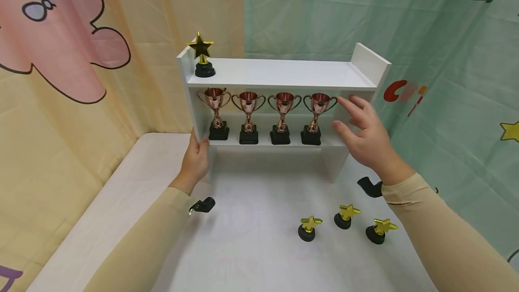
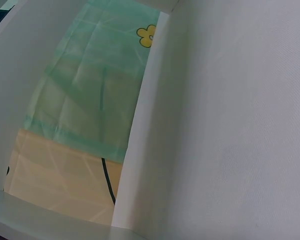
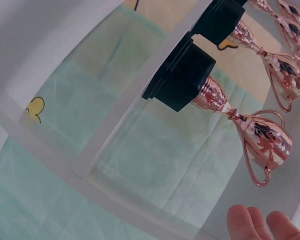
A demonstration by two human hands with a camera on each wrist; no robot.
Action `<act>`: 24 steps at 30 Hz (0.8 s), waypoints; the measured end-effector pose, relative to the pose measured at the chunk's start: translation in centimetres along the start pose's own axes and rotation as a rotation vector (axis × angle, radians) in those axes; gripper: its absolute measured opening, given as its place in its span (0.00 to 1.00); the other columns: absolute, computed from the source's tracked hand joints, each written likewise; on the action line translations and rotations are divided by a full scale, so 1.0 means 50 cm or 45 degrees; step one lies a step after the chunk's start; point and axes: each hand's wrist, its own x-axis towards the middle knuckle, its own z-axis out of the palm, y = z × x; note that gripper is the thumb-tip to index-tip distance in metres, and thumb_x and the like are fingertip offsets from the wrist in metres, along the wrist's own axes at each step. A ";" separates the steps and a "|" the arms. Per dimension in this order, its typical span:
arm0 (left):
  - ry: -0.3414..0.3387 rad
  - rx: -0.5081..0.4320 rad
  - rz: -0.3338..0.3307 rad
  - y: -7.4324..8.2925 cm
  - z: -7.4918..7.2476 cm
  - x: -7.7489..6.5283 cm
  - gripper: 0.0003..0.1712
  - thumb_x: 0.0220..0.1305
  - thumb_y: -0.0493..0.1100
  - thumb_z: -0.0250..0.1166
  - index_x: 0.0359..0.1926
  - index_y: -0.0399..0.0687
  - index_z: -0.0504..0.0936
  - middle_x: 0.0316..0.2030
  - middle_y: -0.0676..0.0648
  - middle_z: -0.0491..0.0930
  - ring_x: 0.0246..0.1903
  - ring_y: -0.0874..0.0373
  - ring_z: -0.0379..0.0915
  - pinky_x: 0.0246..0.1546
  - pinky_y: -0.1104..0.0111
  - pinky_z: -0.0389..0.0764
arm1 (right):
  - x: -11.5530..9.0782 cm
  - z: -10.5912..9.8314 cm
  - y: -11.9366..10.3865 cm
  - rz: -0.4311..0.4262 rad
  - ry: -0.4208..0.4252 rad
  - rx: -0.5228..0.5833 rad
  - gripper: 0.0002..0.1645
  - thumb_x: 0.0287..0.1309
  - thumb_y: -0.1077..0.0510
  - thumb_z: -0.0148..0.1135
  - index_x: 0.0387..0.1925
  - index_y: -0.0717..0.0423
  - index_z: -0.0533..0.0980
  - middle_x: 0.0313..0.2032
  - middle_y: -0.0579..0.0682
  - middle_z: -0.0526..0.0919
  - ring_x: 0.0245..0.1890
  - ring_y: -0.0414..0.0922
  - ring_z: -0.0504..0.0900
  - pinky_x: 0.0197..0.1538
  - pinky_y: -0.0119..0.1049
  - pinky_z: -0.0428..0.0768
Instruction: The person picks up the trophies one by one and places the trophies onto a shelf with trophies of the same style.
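1. Closest to the head cam: the person's right sleeve (image 1: 454,233) and left sleeve (image 1: 142,238), both beige, reaching in from the bottom. A black piece sits by each wrist, left one (image 1: 204,205), right one (image 1: 370,187).
2. White two-tier shelf (image 1: 279,73) is straight ahead between the hands, on the white table (image 1: 251,220), side panels running down toward the tabletop.
3. Left hand (image 1: 193,163): narrow grip on the shelf's left side panel, thumb at the front edge, low down, about level with the lower board.
4. Right hand (image 1: 365,136): holding nothing, wide, thumb apart from the extended fingers. It's at the shelf's right end, just beside the rightmost cup. Right wrist view shows its fingertips (image 3: 240,222) clear of that cup. Can't tell if the hand touches the panel.
5. Lower board: four rose-gold cups on black square bases, upright, one row, each with two handles. Left to right: first cup (image 1: 215,98), second cup (image 1: 248,102), third cup (image 1: 284,102), rightmost cup (image 1: 319,102).
6. Top board: one gold star trophy (image 1: 204,55) on a round black base, upright, at the far left end by the end wall.
7. Three more stars on the table, front right, near the right forearm: left star (image 1: 308,227), middle star (image 1: 346,215), right star (image 1: 380,230). Well apart from the shelf, middle one set farthest back.
8. Behind: printed fabric backdrop (image 1: 292,26), peach to the left, green to the right.
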 end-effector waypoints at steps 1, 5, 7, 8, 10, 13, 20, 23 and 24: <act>-0.001 -0.002 0.002 0.000 0.000 0.000 0.36 0.86 0.51 0.38 0.86 0.64 0.36 0.83 0.39 0.49 0.82 0.38 0.46 0.78 0.37 0.52 | -0.004 -0.002 -0.001 -0.002 0.004 -0.009 0.36 0.73 0.59 0.63 0.79 0.53 0.65 0.80 0.63 0.56 0.69 0.68 0.71 0.66 0.71 0.72; 0.001 -0.005 0.009 -0.002 0.000 0.000 0.36 0.86 0.51 0.38 0.86 0.64 0.36 0.83 0.39 0.49 0.82 0.37 0.46 0.78 0.36 0.53 | -0.021 -0.007 -0.002 -0.023 0.015 -0.050 0.35 0.74 0.59 0.61 0.79 0.52 0.66 0.80 0.60 0.56 0.69 0.68 0.71 0.65 0.73 0.72; 0.001 -0.002 0.009 -0.003 0.001 0.000 0.36 0.86 0.52 0.38 0.86 0.65 0.36 0.83 0.39 0.49 0.82 0.37 0.46 0.78 0.36 0.53 | -0.030 -0.010 0.000 -0.029 0.013 -0.066 0.36 0.74 0.59 0.62 0.79 0.52 0.66 0.81 0.60 0.56 0.73 0.68 0.66 0.66 0.75 0.69; 0.000 -0.001 0.007 -0.003 0.001 0.000 0.36 0.86 0.52 0.38 0.86 0.65 0.36 0.83 0.39 0.49 0.82 0.37 0.47 0.78 0.35 0.53 | -0.034 -0.012 0.002 -0.030 0.013 -0.076 0.36 0.73 0.58 0.62 0.79 0.52 0.66 0.81 0.60 0.56 0.75 0.68 0.64 0.66 0.76 0.67; -0.004 0.000 0.003 -0.004 0.001 0.001 0.36 0.86 0.52 0.38 0.86 0.65 0.36 0.83 0.39 0.49 0.82 0.37 0.47 0.77 0.35 0.53 | -0.042 -0.014 0.008 -0.027 0.008 -0.086 0.36 0.73 0.58 0.63 0.79 0.52 0.66 0.81 0.60 0.56 0.78 0.68 0.58 0.68 0.78 0.62; -0.006 0.001 -0.004 -0.004 0.001 0.000 0.36 0.86 0.52 0.38 0.86 0.65 0.36 0.83 0.39 0.49 0.82 0.37 0.47 0.77 0.35 0.53 | -0.053 -0.017 0.016 -0.033 -0.003 -0.095 0.37 0.73 0.58 0.63 0.79 0.54 0.65 0.81 0.62 0.55 0.80 0.68 0.54 0.68 0.81 0.58; -0.007 0.014 0.016 -0.003 0.001 -0.001 0.36 0.86 0.52 0.37 0.86 0.65 0.35 0.83 0.39 0.48 0.82 0.37 0.46 0.77 0.35 0.53 | -0.078 -0.020 0.024 -0.032 -0.031 -0.122 0.38 0.72 0.57 0.65 0.79 0.53 0.65 0.82 0.62 0.55 0.80 0.68 0.54 0.66 0.81 0.61; -0.013 0.015 0.009 -0.003 0.002 -0.001 0.36 0.86 0.52 0.37 0.86 0.65 0.35 0.83 0.40 0.48 0.82 0.37 0.46 0.77 0.34 0.53 | -0.088 -0.020 0.026 -0.009 -0.048 -0.153 0.39 0.71 0.56 0.66 0.79 0.52 0.65 0.82 0.60 0.54 0.80 0.67 0.55 0.66 0.80 0.63; -0.013 0.015 0.007 -0.004 0.002 -0.001 0.36 0.86 0.52 0.37 0.86 0.65 0.35 0.83 0.40 0.48 0.82 0.37 0.46 0.77 0.34 0.53 | -0.092 -0.019 0.027 -0.004 -0.053 -0.162 0.39 0.71 0.56 0.66 0.79 0.51 0.65 0.83 0.60 0.54 0.80 0.67 0.56 0.66 0.80 0.63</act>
